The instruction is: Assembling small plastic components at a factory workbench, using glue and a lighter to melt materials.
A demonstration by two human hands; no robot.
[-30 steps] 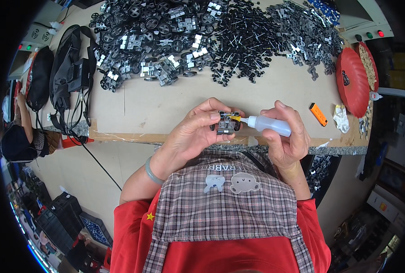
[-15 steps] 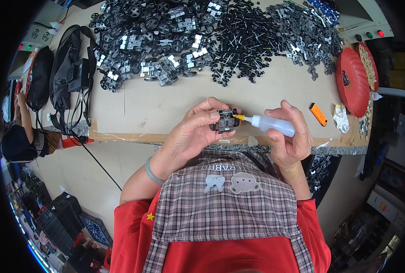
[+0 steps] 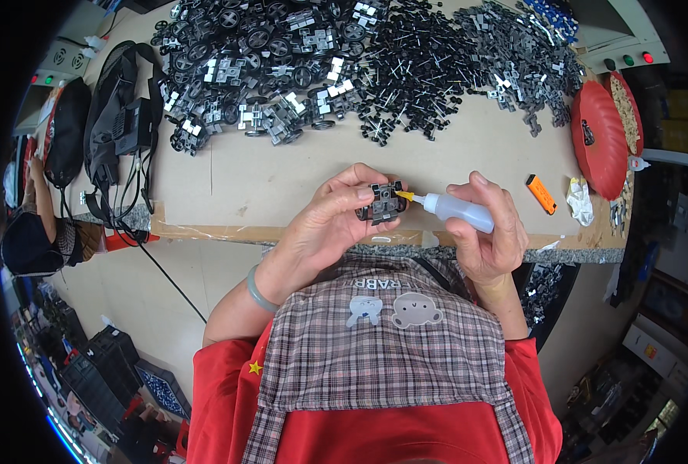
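Between the thumb and fingers of my left hand [image 3: 335, 209] is a small dark toy-car chassis [image 3: 381, 203], held above the table's front edge. My right hand [image 3: 492, 232] is closed around a translucent squeeze bottle [image 3: 461, 212] with a yellow nozzle. The nozzle tip is at the chassis's upper right edge; whether it touches cannot be made out. Beyond my hands lies a big heap of wheeled chassis [image 3: 274, 69]. Beside that heap are a pile of black axle-like parts [image 3: 413, 69] and a pile of grey plastic parts [image 3: 529, 69].
An orange lighter-shaped object [image 3: 541, 195] and a crumpled white wrapper [image 3: 580, 201] lie at the right. Farther right stands a red scalloped bowl [image 3: 601, 139]. A black bag with straps and cables [image 3: 124, 116] sits at the left. Another person's arm [image 3: 44, 197] shows at far left.
The bottle has shifted slightly left and up in my right hand, its nozzle now at the chassis's upper right edge. My left hand has tilted the chassis a little.
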